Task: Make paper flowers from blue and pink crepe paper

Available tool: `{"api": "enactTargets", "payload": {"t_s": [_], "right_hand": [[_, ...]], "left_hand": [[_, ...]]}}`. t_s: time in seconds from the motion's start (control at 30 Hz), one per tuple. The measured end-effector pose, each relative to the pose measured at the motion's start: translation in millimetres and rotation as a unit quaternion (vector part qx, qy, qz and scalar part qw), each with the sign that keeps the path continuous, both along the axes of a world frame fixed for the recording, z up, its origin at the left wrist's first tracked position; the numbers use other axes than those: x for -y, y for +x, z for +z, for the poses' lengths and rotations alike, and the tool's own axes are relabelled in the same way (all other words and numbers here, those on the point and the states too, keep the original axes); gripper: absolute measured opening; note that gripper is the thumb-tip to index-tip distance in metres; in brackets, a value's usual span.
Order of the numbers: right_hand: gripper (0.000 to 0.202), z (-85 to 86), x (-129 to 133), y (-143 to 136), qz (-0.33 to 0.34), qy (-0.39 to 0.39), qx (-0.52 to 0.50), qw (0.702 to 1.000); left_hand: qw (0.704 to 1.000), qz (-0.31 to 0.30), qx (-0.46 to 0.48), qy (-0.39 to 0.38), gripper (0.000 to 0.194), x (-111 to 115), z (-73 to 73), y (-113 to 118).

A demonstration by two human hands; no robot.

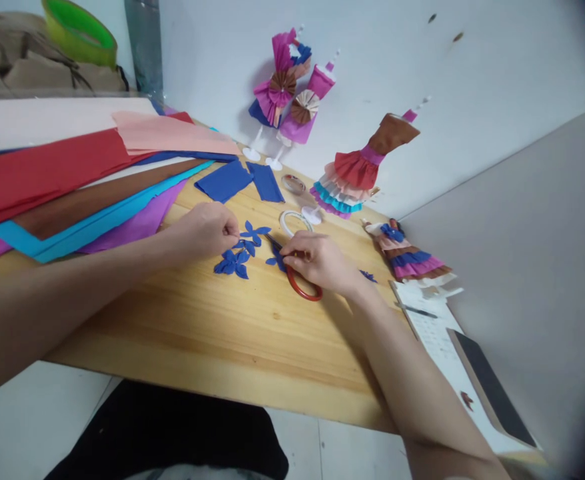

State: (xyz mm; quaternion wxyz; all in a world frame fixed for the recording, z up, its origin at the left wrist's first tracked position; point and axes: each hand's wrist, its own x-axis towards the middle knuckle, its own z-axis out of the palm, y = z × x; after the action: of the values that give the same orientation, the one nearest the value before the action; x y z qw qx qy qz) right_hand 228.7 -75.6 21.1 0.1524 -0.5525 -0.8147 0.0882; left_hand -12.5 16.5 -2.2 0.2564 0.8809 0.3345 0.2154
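Note:
My left hand (212, 230) is closed in a pinch, a blue paper flower (255, 232) at its fingertips. My right hand (322, 262) grips scissors (306, 291) with red handles; their dark blades point left and reach close to that flower's petals. More blue cut-paper flowers (233, 264) lie on the wooden table just below my left fingertips. A further blue paper piece (276, 259) sits beside my right fingers, partly covered by them. Behind my right hand is a white ring-shaped tape roll (292, 217), and past it a second tape roll (293, 184).
Stacked coloured paper sheets (72, 167) cover the table's left side. Folded blue paper (225, 180) lies further back. Small dress forms in paper dresses (357, 167) stand along the wall; another dressed form (412, 257) lies right, near a written sheet (427, 330) with a pen.

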Motion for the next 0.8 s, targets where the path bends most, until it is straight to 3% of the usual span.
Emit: {"api": "enactTargets", "payload": {"t_s": [0.1,0.27,0.37,0.43,0.5,0.6,0.67,0.73,0.8], "right_hand": [[0.009,-6.9,-1,-6,-0.008,-0.009,0.048,0.999],[0.015,-16.8,-4,-9,0.035,-0.003,0.038,0.999],[0.015,-21.8,-6,-12,0.025,0.001,-0.015,1.0],[0.012,-23.1,-6,-16,-0.003,-0.014,-0.111,0.994],[0.01,-22.2,-5,-22,-0.046,-0.063,-0.28,0.957],[0.025,-17.3,-3,-36,-0.096,-0.165,-0.544,0.817],[0.033,-13.2,-2,-45,-0.097,-0.22,-0.619,0.748],[0.036,-10.0,-2,-53,-0.089,-0.25,-0.637,0.724],[0.036,-8.5,-3,-58,-0.088,-0.249,-0.644,0.718]], "left_hand": [[0.998,0.047,-0.023,0.02,0.017,-2,3.8,0],[0.998,0.063,-0.015,0.017,0.017,-1,4.8,0],[0.998,0.063,-0.004,-0.001,0.014,0,5.9,0],[0.998,0.063,0.013,-0.006,0.013,2,6.9,1],[0.998,0.054,0.037,-0.023,0.012,5,8.3,2],[0.992,0.026,0.079,-0.093,0.017,13,12.6,4],[0.982,0.005,0.1,-0.162,0.024,20,16.7,5],[0.963,-0.034,0.105,-0.246,0.029,27,20.8,6],[0.942,-0.059,0.117,-0.309,0.031,30,23.6,5]]}}
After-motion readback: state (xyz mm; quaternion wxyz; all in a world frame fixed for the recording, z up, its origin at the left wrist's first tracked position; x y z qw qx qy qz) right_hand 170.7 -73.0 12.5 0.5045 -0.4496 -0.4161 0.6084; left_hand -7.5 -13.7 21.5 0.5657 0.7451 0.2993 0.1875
